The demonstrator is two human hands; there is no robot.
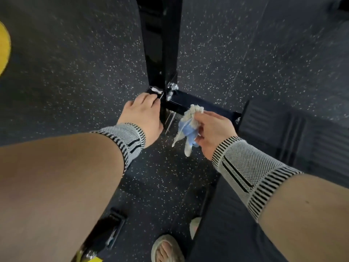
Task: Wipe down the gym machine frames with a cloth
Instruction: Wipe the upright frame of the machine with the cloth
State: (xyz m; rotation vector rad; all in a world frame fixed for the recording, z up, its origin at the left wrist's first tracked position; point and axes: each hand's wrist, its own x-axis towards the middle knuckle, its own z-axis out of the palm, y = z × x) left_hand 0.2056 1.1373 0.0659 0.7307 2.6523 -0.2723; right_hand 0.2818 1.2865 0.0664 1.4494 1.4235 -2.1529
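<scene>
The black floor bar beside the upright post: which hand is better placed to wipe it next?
The right hand, probably. It already holds the cloth just above the floor bar, while the left hand rests at the upright post's base without any cloth.

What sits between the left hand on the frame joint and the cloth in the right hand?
In the head view, between the left hand and the cloth stand thin metal pins under the black frame bar, with speckled floor below.

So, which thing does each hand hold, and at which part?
The right hand pinches the bunched white and blue cloth at its middle. The left hand rests on the black metal frame, holding nothing.
</scene>
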